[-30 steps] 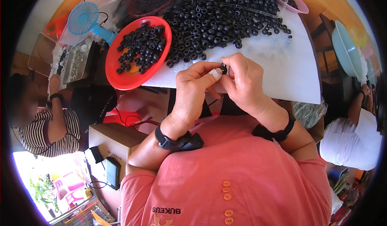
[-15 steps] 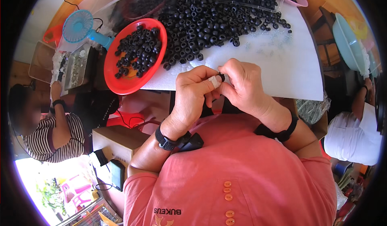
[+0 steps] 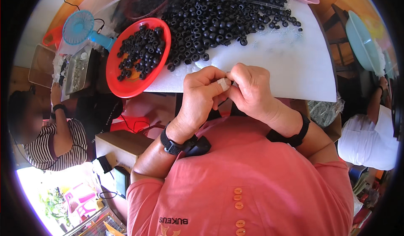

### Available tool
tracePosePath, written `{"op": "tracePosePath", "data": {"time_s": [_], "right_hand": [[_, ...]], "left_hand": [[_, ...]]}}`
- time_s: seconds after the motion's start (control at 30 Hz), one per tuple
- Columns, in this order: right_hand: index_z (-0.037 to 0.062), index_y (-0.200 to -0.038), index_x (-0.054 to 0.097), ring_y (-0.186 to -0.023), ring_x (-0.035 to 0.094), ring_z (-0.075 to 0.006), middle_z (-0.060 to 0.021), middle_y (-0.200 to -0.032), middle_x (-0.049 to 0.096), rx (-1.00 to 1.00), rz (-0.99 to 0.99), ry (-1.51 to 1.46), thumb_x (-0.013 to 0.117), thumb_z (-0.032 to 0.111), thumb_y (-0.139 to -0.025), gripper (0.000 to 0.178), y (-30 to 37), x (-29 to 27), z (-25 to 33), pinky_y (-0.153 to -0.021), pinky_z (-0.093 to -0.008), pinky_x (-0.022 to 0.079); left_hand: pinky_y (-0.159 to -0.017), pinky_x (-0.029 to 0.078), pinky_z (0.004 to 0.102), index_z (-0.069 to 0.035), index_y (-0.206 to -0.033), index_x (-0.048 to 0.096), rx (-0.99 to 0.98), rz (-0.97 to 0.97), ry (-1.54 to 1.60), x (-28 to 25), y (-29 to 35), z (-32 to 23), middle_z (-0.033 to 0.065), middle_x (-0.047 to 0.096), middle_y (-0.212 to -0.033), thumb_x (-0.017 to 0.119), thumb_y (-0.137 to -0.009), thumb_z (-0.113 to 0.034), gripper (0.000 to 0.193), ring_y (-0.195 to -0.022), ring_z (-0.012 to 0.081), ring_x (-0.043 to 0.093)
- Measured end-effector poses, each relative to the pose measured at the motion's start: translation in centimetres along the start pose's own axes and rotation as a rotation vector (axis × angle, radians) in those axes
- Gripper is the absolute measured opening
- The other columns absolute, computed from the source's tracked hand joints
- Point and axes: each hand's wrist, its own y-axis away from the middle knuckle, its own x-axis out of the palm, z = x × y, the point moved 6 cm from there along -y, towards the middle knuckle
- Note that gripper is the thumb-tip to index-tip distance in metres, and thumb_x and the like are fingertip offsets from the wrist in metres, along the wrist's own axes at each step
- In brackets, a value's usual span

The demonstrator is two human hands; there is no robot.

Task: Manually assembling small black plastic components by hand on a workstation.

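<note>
My left hand (image 3: 203,91) and my right hand (image 3: 254,86) meet fingertip to fingertip just off the table's near edge. Both are closed in a pinch around a small black hollow piece (image 3: 229,82), mostly hidden by the fingers. A pale strip of tape is wrapped around my left thumb. Beyond my hands spreads a large heap of similar round black hollow pieces (image 3: 219,25) on the white tabletop (image 3: 294,74). To the left, a red plate (image 3: 115,74) holds more of them. Small clear bits (image 3: 273,35) are scattered right of the heap.
A blue fan (image 3: 78,27) stands beyond the plate, near a tray (image 3: 79,74). A clear bin's edge (image 3: 252,3) crosses the heap. People work at left (image 3: 63,139) and right (image 3: 366,139). A cardboard box (image 3: 120,145) sits by my left elbow.
My fingertips have drawn closer together, and less of the black piece shows between them. The whole view has shifted slightly; the heap and plate look the same.
</note>
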Motion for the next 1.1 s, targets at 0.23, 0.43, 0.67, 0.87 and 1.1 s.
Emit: {"op": "tracePosePath", "data": {"time_s": [0.23, 0.43, 0.67, 0.87, 1.1], "right_hand": [[0.0068, -0.088, 0.053, -0.057, 0.061, -0.0278, -0.0086, -0.071, 0.059, 0.111, 0.02, -0.147, 0.076, 0.007, -0.073, 0.027, 0.1, -0.8, -0.1, -0.049, -0.0375, 0.045], [0.0042, -0.09, 0.063, -0.057, 0.059, -0.0223, -0.0087, -0.074, 0.062, 0.223, -0.113, -0.04, 0.074, 0.007, -0.079, 0.016, 2.1, -6.8, -3.6, -0.052, -0.0325, 0.045], [0.0049, -0.095, 0.066, -0.073, 0.062, -0.027, -0.0081, -0.079, 0.064, 0.162, -0.166, 0.232, 0.072, 0.002, -0.075, 0.021, 2.4, -9.0, -5.7, -0.068, -0.0371, 0.047], [0.0053, -0.106, 0.065, -0.096, 0.058, -0.0278, -0.0077, -0.105, 0.064, 0.107, -0.099, 0.453, 0.073, 0.008, -0.075, 0.033, 1.9, -8.3, -4.7, -0.079, -0.0397, 0.043], [0.0029, -0.104, 0.066, -0.105, 0.055, -0.0276, -0.0082, -0.111, 0.061, 0.132, 0.038, 0.498, 0.071, 0.013, -0.079, 0.028, 3.4, -7.5, -5.2, -0.08, -0.0413, 0.041]], "left_hand": [[-0.043, 0.037, 0.0198, 0.004, -0.093, 0.068, -0.007, 0.009, -0.029, -0.5, 0.6, -0.7, 0.0067, 0.065, -0.07, 0.063, -0.092, -0.008, 0.013, -0.051, 0.0065, 0.052], [-0.046, 0.04, 0.0203, 0.003, -0.096, 0.07, 0.3, -0.467, -0.267, -7.9, 2.6, -7.4, 0.0076, 0.067, -0.075, 0.064, -0.088, -0.007, 0.014, -0.055, 0.0074, 0.055], [-0.095, 0.046, 0.0401, -0.004, -0.112, 0.069, 0.756, -0.429, -1.156, -4.9, 0.3, -9.3, 0.0114, 0.065, -0.115, 0.073, -0.071, 0.001, 0.041, -0.108, 0.0287, 0.057], [-0.106, 0.038, 0.0476, -0.005, -0.133, 0.057, 0.858, 0.076, -1.291, 7.8, -3.1, -5.5, 0.0168, 0.053, -0.138, 0.077, -0.075, -0.021, 0.063, -0.131, 0.0373, 0.045], [-0.103, 0.036, 0.0474, -0.004, -0.128, 0.06, 0.874, 0.141, -1.393, 6.7, -2.9, -2.9, 0.0169, 0.053, -0.138, 0.071, -0.082, -0.025, 0.051, -0.13, 0.0363, 0.046]]}}
